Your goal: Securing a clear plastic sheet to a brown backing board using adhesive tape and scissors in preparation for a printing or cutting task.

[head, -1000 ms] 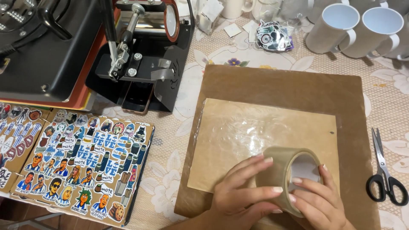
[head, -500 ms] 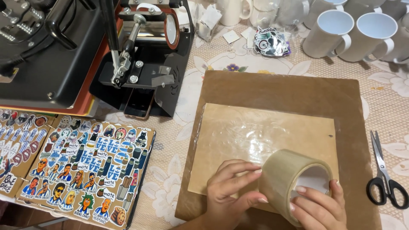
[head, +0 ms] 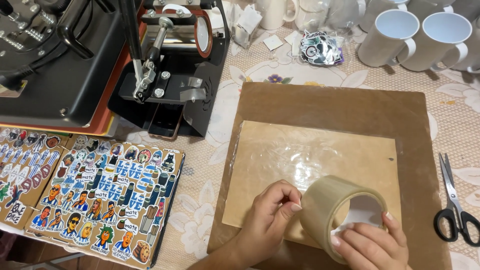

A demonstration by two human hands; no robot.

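A wide roll of clear packing tape [head: 334, 210] stands on edge over the near part of a light brown card sheet [head: 320, 150] covered in shiny clear film. My right hand [head: 371, 245] grips the roll from the right, fingers on its rim. My left hand [head: 268, 220] pinches at the roll's left side with thumb and forefinger, where the tape end sits. The card sheet lies on a larger dark brown board [head: 335, 105].
Black-handled scissors [head: 454, 206] lie right of the board. A sticker sheet [head: 102, 192] and another [head: 22, 170] lie at the left. A black heat press [head: 60, 55] and mug press [head: 172, 65] stand at the back left, white mugs [head: 415, 37] at the back right.
The tape roll has tipped and shifted slightly left over the card. My left hand has moved from lying on the roll's front to pinching its left edge.
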